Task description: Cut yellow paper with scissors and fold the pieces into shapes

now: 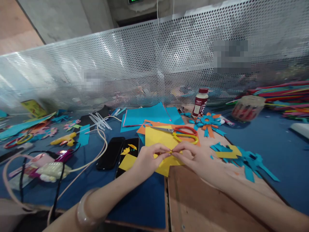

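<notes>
My left hand (150,158) and my right hand (196,158) meet at the middle of the table, thumbs and forefingers pinched together. Between their fingertips is a small yellow paper piece (171,151); its exact shape is mostly hidden. Beneath them lies a yellow paper sheet (154,138). Scissors (184,133) with red and yellow handles rest on that sheet just beyond my fingers, blades pointing left. Left of my left hand, yellow paper cutouts (126,150) and a yellow paper square (127,162) lie on a dark phone.
Blue paper sheets (145,115) lie behind the scissors. A bottle (200,102) and a jar (248,108) stand toward the right back, near blue and orange paper flowers (209,121). At left are a yellow glue gun (64,139), cables and a black phone (110,153). A perforated metal screen (135,64) borders the back.
</notes>
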`<state>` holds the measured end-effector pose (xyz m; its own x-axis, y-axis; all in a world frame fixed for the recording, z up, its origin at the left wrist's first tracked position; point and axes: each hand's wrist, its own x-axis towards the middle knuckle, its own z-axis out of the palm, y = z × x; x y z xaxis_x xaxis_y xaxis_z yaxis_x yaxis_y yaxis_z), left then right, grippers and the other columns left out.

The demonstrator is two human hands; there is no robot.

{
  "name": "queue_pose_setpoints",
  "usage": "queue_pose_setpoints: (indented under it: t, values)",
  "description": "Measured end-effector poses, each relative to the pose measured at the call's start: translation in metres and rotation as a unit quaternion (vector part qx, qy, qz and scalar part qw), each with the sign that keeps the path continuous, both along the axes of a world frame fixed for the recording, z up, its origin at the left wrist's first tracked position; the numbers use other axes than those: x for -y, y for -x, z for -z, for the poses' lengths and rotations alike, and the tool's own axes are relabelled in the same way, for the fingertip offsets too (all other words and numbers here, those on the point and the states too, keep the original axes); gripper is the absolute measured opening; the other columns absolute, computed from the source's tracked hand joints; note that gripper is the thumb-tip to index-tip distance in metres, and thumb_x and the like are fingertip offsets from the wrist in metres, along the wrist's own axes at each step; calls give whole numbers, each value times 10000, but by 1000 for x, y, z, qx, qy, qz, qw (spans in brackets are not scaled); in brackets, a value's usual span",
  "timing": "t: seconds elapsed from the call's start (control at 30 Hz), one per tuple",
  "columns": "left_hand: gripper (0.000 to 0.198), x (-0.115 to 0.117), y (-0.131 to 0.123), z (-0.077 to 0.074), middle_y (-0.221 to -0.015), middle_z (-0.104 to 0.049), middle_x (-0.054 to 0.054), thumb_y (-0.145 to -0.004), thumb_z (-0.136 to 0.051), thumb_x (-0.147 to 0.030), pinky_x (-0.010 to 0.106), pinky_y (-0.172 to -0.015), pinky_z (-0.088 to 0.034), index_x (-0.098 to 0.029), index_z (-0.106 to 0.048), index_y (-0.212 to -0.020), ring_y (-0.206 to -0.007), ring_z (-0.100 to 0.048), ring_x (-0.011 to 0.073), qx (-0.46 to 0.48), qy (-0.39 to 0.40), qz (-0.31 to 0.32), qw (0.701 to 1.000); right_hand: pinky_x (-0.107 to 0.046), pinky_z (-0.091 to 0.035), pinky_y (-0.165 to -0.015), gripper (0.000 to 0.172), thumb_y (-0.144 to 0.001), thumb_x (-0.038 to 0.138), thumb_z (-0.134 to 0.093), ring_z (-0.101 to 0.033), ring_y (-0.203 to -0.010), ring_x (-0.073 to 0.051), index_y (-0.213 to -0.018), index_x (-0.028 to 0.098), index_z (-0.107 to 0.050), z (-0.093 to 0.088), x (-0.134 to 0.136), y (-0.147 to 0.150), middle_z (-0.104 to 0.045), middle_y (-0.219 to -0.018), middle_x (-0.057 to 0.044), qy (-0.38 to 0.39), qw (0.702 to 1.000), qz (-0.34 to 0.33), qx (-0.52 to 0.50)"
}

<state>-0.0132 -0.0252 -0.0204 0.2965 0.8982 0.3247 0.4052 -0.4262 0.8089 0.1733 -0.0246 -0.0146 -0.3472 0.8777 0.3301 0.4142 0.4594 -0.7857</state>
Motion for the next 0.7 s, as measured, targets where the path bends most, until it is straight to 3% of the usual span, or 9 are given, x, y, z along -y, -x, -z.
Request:
queue_pose_setpoints:
  t: [0.3, 0.57, 0.7]
  values:
    - [131, -1, -5, 1, -797, -705, 73, -749, -633, -261, 273, -697, -492, -144, -665, -800, -747, -658, 190, 43, 95, 13, 994, -314, -428, -716, 87, -819, 236, -535, -551, -783, -181, -741, 214, -566, 10, -2, 2, -606, -764, -18, -89, 995, -1, 38]
    - [135, -2, -3, 1, -800, -718, 71, -725, -648, -282, 292, -710, -495, -159, -686, -764, -763, -664, 211, 50, 110, -17, 993, -342, -408, -738, 107, -826, 270, -538, -538, -798, -193, -738, 218, -568, 10, -3, 2, -612, -768, -19, -106, 991, 19, 77]
    - [134, -2, -2, -4, -781, -715, 68, -727, -637, -276, 278, -694, -486, -158, -694, -756, -751, -660, 207, 41, 105, -29, 993, -329, -405, -747, 133, -844, 282, -509, -541, -813, -188, -746, 213, -565, 10, -6, 0, -605, -782, -19, -66, 995, 10, 74]
